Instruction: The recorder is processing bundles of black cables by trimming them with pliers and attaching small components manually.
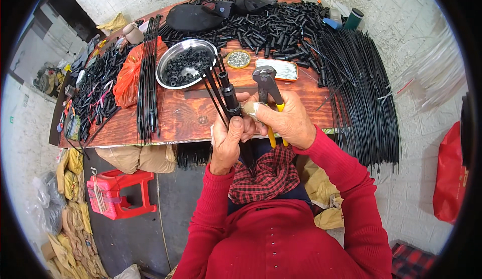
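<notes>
My left hand [228, 141] is closed around a black tubular part with a thicker collar [229, 96] and several thin black rods beside it. The bundle leans slightly, its top over the table and its lower end in front of my lap. In my right hand [291, 121] are end-cutting pliers [266, 81] with yellow handles, jaws pointing up and away from me. My right thumb wears a pale wrap [252, 109], and its fingertips meet the black part next to my left hand. What lies between those fingertips is too small to make out.
On the reddish wooden table [181, 128] stand a steel bowl of black rings [163, 78], a round tin of small metal bits [238, 58] and a tray of white pins [276, 70]. Black tubes [281, 28] heap behind; long black rods [361, 93] overhang the right edge. A red stool [128, 191] stands left.
</notes>
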`<state>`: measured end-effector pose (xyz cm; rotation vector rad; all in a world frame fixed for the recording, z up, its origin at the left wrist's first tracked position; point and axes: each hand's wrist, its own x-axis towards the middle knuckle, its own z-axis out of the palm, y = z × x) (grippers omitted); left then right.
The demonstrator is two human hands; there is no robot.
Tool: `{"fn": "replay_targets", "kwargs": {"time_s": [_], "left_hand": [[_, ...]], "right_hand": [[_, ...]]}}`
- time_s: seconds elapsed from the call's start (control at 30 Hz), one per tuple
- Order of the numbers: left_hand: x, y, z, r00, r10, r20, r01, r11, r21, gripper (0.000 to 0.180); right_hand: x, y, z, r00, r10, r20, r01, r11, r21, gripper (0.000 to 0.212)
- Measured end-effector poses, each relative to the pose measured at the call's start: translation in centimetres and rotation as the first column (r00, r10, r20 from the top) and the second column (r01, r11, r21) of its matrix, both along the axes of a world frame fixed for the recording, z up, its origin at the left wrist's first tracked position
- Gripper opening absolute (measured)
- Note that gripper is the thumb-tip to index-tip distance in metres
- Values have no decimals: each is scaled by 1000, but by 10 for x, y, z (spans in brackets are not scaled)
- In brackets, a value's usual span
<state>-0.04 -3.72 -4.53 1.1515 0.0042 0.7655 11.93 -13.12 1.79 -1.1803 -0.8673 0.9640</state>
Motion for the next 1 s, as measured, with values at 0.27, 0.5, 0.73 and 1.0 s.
{"fn": "replay_targets", "kwargs": {"time_s": [0.27,0.5,0.73,1.0], "left_hand": [[1,-2,4,996,75,-44,-73,997,35,52],[1,6,0,999,13,-38,-13,1000,15,58],[3,15,-3,995,-18,98,20,1000,-14,59],[7,9,-1,999,-41,22,41,998,-37,53]], "right_hand": [[-4,2,5,843,-245,479,193,969,157,11],[4,7,-2,969,-6,245,5,1000,2,21],[35,-17,19,840,417,346,-220,846,-486,25],[36,-15,31,645,424,636,-163,889,-428,33]]}}
